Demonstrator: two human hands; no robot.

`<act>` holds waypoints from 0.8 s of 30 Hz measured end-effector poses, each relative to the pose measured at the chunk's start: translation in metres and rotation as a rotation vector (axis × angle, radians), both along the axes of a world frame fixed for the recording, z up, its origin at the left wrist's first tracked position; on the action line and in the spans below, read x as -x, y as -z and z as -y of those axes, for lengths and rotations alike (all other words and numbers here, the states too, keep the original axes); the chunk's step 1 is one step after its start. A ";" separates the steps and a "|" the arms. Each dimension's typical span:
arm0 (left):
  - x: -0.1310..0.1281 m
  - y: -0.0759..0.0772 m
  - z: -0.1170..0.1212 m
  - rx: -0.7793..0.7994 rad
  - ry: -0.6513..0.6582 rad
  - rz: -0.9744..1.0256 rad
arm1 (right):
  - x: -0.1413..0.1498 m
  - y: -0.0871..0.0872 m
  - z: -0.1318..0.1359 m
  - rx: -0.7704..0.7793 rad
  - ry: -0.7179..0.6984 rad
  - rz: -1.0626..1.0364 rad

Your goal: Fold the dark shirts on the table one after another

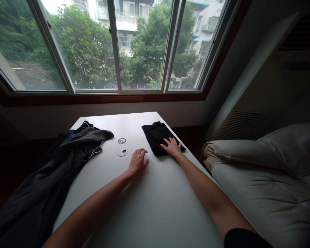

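A black garment (158, 136), folded into a flat bundle, lies near the right edge of the white table (144, 206). On its near right part rests my right hand (172, 147), fingers spread and palm down. My left hand (138, 161) is over the middle of the table, left of the bundle and apart from it. Its fingers are loosely bent and separated, with nothing in them. Along the left side, a heap of dark grey and navy clothes (80, 148) with white piping hangs over the table edge.
Two round metal fittings (122, 152) are set in the tabletop between the clothes heap and my left hand. A padded grey-green sofa (268, 179) stands close on the right. Beyond the table's far edge are a wall and a wide sliding window (139, 93).
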State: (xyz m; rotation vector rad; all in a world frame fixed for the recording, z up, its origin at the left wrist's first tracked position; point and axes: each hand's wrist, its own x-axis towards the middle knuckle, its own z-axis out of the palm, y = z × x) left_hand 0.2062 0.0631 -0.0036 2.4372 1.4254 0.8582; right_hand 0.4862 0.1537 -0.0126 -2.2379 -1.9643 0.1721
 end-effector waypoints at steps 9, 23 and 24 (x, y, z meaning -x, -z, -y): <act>0.205 -0.050 -0.013 -0.161 -0.489 -0.247 | -0.013 0.005 -0.029 -0.099 -0.004 -0.054; 0.297 -0.124 0.012 0.077 -0.701 -0.380 | 0.059 -0.011 -0.010 -0.413 -0.096 -0.186; 0.278 -0.130 0.017 0.077 -0.629 -0.364 | 0.075 -0.014 -0.006 -0.433 -0.164 -0.228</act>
